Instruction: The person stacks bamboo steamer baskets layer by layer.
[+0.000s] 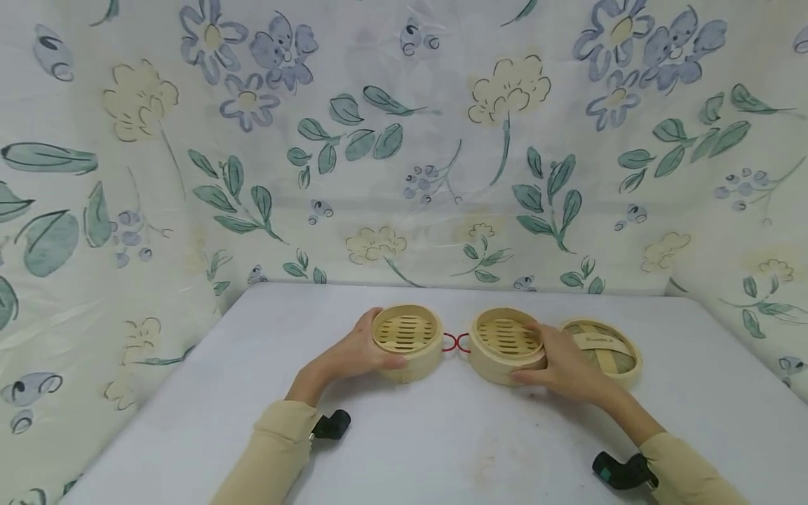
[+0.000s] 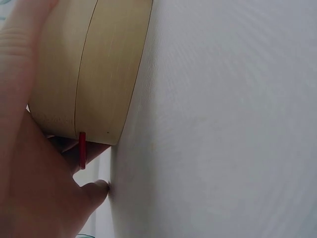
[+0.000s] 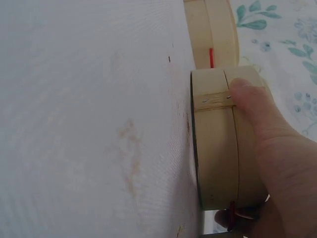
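Note:
Two round bamboo steamer baskets with slatted floors sit side by side on the white table. My left hand (image 1: 353,352) grips the left steamer basket (image 1: 416,366) by its outer side, thumb at the front. On the right steamer basket (image 1: 491,365), my right hand (image 1: 564,366) has its thumb at the front and fingers over the far rim. Red loop handles (image 1: 463,342) of the two baskets face each other in the gap. In the left wrist view another red loop (image 2: 82,151) hangs beside the left hand. The right wrist view shows the thumb (image 3: 250,96) on the basket wall.
A woven bamboo lid (image 1: 621,361) with a pale cross strap lies right of the right basket, partly behind my right hand. Floral cloth (image 1: 442,231) hangs behind the white table (image 1: 404,449) and at both sides. Faint brownish stains (image 3: 130,148) mark the tabletop.

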A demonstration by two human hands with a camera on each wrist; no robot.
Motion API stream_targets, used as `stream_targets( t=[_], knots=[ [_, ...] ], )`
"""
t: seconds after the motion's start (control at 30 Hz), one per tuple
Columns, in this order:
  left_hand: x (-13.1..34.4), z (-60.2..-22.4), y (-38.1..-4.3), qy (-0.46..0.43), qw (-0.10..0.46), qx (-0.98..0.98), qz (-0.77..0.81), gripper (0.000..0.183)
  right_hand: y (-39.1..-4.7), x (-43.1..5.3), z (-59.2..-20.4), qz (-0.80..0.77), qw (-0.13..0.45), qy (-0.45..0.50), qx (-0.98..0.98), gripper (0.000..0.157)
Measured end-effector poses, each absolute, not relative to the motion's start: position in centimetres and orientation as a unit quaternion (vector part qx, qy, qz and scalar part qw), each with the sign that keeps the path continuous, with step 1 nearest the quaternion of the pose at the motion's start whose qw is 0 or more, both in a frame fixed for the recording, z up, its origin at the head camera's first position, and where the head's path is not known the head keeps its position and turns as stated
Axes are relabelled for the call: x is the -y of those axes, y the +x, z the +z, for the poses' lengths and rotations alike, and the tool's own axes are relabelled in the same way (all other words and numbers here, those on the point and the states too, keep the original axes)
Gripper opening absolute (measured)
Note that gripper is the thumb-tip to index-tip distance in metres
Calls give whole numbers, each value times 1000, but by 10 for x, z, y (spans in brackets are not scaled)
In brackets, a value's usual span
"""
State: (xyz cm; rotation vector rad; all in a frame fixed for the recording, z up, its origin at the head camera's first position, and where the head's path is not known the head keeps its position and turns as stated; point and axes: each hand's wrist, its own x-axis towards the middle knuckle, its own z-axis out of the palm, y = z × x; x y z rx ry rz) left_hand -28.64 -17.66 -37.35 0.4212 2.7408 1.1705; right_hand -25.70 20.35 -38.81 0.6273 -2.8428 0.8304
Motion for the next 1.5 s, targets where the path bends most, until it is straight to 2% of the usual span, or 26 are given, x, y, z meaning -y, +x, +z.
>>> stream_targets(
  t=[0.27,0.57,1.5],
  knots=[
    [177,-374,-289,136,61,-909,390,119,-263,-205,-390,318,41,205,925,101],
    [179,-370,-291,124,69,-915,376,121,-265,-201,-386,358,26,194,913,104],
    [173,-370,-289,130,87,-907,390,122,-270,-201,-369,354,26,175,918,107]
  ],
)
